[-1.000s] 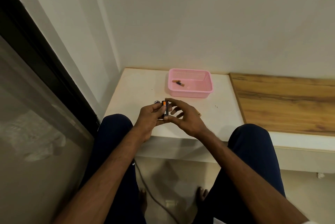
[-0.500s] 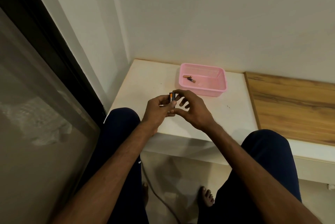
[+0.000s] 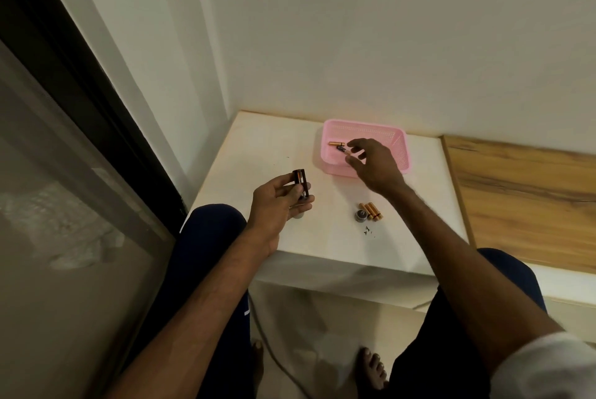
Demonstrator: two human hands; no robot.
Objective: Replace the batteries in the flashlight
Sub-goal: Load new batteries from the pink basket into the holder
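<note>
My left hand [image 3: 279, 205] grips a black battery holder [image 3: 301, 184] upright over the white table [image 3: 258, 147]; one orange-and-black battery shows in its slot. My right hand [image 3: 375, 164] hangs over the pink basket [image 3: 401, 153] with its fingers spread. Its fingertips are at a dark battery [image 3: 342, 149] lying in the basket, and an orange battery [image 3: 336, 143] lies just behind that one. On the table between my arms, three orange batteries [image 3: 373, 211] lie side by side next to a round dark flashlight cap [image 3: 361, 214].
A wooden board [image 3: 522, 192] adjoins the table on the right. The wall corner stands behind, with a dark-framed glass door [image 3: 80, 172] at the left. My knees are against the table's front edge, and a cable [image 3: 267, 340] runs over the floor by my feet.
My right hand has left the holder and reached forward into the pink basket. The left hand keeps the holder, now alone. The loose batteries and cap have come into sight.
</note>
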